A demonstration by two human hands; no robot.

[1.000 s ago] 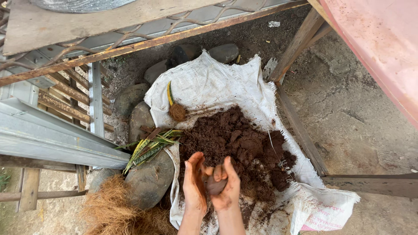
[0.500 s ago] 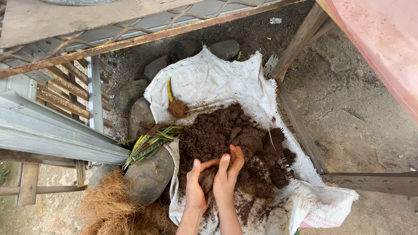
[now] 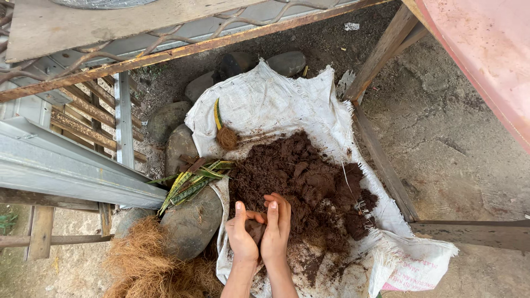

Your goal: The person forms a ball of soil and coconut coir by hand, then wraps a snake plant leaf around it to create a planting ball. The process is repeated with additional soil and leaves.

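- The fingers [image 3: 273,212] of both hands curl inward around a dark clump of soil [image 3: 254,228], pressed between the two palms.
- The left hand [image 3: 242,238] cups the clump from the left, thumb up; the right hand [image 3: 276,232] closes over it from the right, fingers bent on top.
- Both hands sit at the near edge of a heap of dark brown soil [image 3: 309,187], touching it.
- The heap lies on a white woven sack [image 3: 276,99] spread flat on the ground, its edges frayed.
- On the sack beyond the heap lies a small plant cutting with a round root ball [image 3: 226,138] and a yellow-green leaf.
- Striped green and yellow leaves [image 3: 190,185] rest at the sack's left edge, across a grey stone [image 3: 190,223].
- A tuft of brown coconut fibre [image 3: 143,259] lies just beside that stone, at the lower left.
- More rounded stones [image 3: 287,62] ring the far side of the sack.
- A wooden frame [image 3: 381,160] runs along the right; a metal rail [image 3: 72,171] crosses the left.
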